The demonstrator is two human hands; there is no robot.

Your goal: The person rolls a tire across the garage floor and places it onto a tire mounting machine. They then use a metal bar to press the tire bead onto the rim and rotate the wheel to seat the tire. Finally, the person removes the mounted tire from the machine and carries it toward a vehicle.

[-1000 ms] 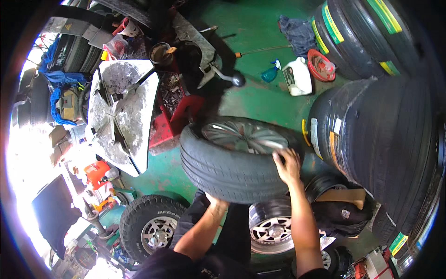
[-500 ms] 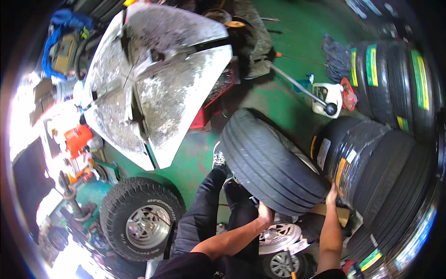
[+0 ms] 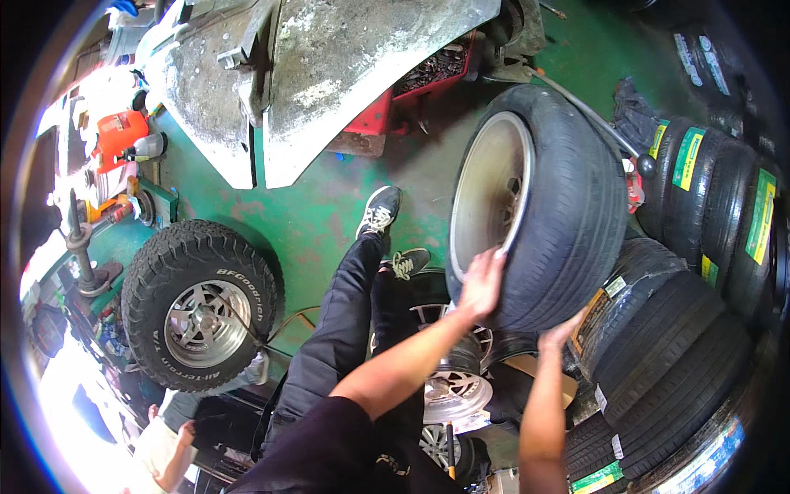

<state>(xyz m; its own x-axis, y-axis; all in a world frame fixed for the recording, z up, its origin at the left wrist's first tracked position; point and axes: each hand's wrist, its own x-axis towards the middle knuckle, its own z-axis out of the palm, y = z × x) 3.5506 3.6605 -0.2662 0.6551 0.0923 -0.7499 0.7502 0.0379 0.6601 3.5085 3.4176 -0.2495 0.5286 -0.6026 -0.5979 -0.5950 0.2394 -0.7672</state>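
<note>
The wheel (image 3: 572, 206) is at about 2 o'clock, tilted, with its open rim (image 3: 494, 177) facing 9 o'clock; it seems caught mid-handling. What is done: the tyre sits around the rim, and both hands have the wheel. The left hand (image 3: 480, 286) lies at the wheel's 7 o'clock, fingers together and pressed on the sidewall by the rim lip, while the right hand (image 3: 561, 334) presses its tread near 6 o'clock, so the wheel is clamped in their joint grip. How far the right fingers curl, I cannot tell. What is left, I judge: the wheel is neither let go nor laid flat, and whether it touches the floor is hidden. It is apart from the turntable (image 3: 346, 82) at 11 o'clock. A knobbly wheel (image 3: 202, 323) lies untouched at 8 o'clock, a loose rim (image 3: 453, 399) at 5, and tyres (image 3: 671, 354) at 4, just beside the right hand.
</note>
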